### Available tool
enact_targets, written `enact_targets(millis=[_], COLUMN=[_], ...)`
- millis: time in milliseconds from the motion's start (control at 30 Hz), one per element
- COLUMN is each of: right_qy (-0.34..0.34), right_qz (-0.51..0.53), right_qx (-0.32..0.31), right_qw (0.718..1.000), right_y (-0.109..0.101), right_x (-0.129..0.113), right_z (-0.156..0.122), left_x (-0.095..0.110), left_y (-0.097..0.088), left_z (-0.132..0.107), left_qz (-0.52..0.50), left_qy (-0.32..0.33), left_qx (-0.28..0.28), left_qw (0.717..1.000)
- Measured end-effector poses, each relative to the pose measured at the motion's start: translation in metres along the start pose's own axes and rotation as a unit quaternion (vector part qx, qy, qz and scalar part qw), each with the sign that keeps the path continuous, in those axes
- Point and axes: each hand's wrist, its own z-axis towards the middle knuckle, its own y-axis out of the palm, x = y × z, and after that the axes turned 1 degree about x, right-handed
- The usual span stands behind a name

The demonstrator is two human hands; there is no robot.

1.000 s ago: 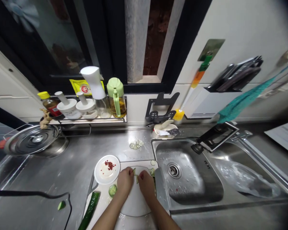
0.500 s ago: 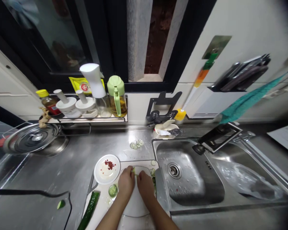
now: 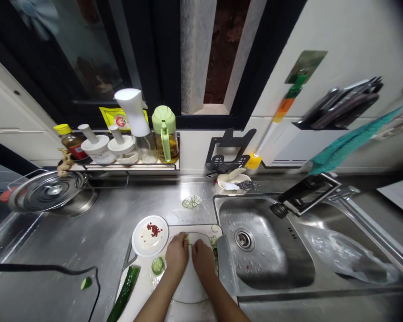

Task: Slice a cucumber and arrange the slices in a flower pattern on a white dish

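My left hand [image 3: 177,252] is closed on a small pale green piece of cucumber [image 3: 187,238], mostly hidden by the fingers. Close beside it, my right hand [image 3: 202,255] is closed with thumb and fingers pinched on a thin green strip that runs across from the cucumber piece. Both hands are over a white round-edged dish [image 3: 188,290] on the cutting board [image 3: 144,286]. Left of them on the board lie a cut cucumber chunk [image 3: 157,265] and a long dark green cucumber [image 3: 125,293]. Cucumber slices [image 3: 214,241] lie at the board's right edge, partly hidden.
A white plate [image 3: 141,239] with chopped red bits overlaps the board's upper left corner. More cucumber slices [image 3: 191,202] lie on the steel counter behind. A cucumber end [image 3: 86,283] lies near a black cable [image 3: 97,286]. The sink [image 3: 265,250] is to the right; bottles line a rack [image 3: 147,167].
The camera view has shifted very slightly. Both hands keep their place and grip over the white dish.
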Motion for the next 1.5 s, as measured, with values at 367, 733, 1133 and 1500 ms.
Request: enact_targets(millis=[367,733,1133,1500], right_qy=[-0.020,-0.077,-0.080,-0.130], right_qz=[0.051,0.076,0.066,0.123], right_qx=[0.012,-0.011,-0.037,-0.026], right_qw=[0.998,0.994,0.994,0.984], right_y=[-0.005,0.005,0.012,0.015], right_x=[0.018,0.040,0.036,0.023], right_z=[-0.014,-0.056,-0.074,-0.071], left_x=[-0.017,-0.087,-0.087,-0.091], left_y=[-0.030,-0.059,-0.052,-0.058], left_z=[-0.015,-0.065,-0.067,-0.069], left_qz=[-0.064,0.044,0.030,-0.101], left_qy=[-0.017,-0.091,-0.066,-0.070], left_qx=[0.052,0.066,0.103,0.072], left_qw=[0.996,0.993,0.992,0.990])
